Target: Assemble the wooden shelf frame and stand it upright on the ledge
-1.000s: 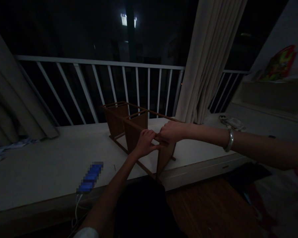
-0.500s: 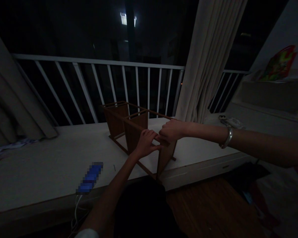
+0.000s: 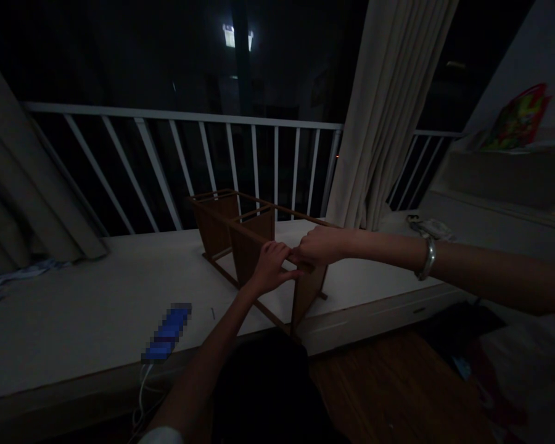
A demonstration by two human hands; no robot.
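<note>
A brown wooden shelf rack (image 3: 254, 246) lies on its side on the white window ledge (image 3: 134, 283), its slim rails running from the window toward me. My left hand (image 3: 272, 265) is closed over the rack's upper rail near its close end, thumb stretched out to the right below. Right beside it, my right hand (image 3: 321, 245) is curled with fingers pinched together above the end panel. Whatever those fingers hold is hidden by the hand and the dim light. A silver bangle (image 3: 428, 258) circles the right wrist.
A phone-like blurred blue rectangle (image 3: 167, 333) with a white cable (image 3: 142, 388) lies on the ledge, left of a small thin pin-like piece (image 3: 213, 313). Behind the rack stand white railings (image 3: 277, 166) and a beige curtain (image 3: 388, 111). Dark cloth items lie at lower right.
My right hand turns slightly at the rack's end, and the bangle shifts a little to the right. The left hand and the rack stay in place.
</note>
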